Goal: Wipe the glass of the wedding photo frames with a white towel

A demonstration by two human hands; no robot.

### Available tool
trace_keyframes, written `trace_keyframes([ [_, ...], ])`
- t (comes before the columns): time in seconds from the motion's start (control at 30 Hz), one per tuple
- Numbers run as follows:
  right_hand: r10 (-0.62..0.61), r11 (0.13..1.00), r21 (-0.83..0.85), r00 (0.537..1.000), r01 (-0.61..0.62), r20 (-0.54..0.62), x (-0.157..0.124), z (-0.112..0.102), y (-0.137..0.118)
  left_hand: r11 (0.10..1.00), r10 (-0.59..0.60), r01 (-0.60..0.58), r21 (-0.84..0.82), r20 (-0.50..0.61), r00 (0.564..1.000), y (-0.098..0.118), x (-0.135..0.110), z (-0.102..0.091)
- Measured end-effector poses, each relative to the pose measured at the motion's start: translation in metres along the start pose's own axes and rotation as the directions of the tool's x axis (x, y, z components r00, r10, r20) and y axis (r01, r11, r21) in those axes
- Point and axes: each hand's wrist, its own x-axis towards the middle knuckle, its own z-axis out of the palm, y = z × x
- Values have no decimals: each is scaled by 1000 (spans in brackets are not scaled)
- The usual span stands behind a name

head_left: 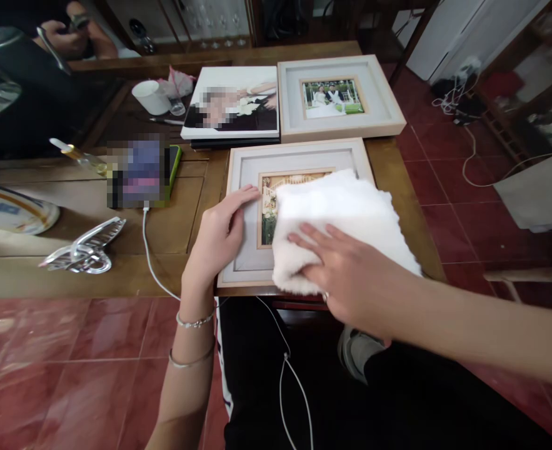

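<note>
A pale wooden picture frame [245,169] lies flat at the near edge of the wooden table [177,219]. My left hand [222,234] rests on the frame's left side with its fingers stretched flat, holding nothing. A white folded cloth [346,212] covers most of the frame's glass. My right hand [346,278] lies palm down on the cloth's near edge, fingers spread and pressing it against the frame.
A second framed photo [379,106] and a photo print [238,128] lie further back. To the left are a phone [139,172] with a white cable [149,250], a silver hair clip [85,250], a plate [8,212], a white cup [151,97] and a small bottle [81,156]. Red tiled floor surrounds the table.
</note>
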Motion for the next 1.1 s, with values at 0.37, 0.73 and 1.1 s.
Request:
trace_keyframes([
  [0.37,115,982,-141,990,-126,-85,69,2,101,1000,-3,3,-14,-4,1000,-1,2,0],
  [0.73,-129,972,224,953,67,274,12,-32,-26,1000,5,-4,12,-18,1000,1,0,2],
  [1.1,152,988,-3,987,-152,57,72,2,44,999,11,-10,40,-34,999,-5,0,3],
])
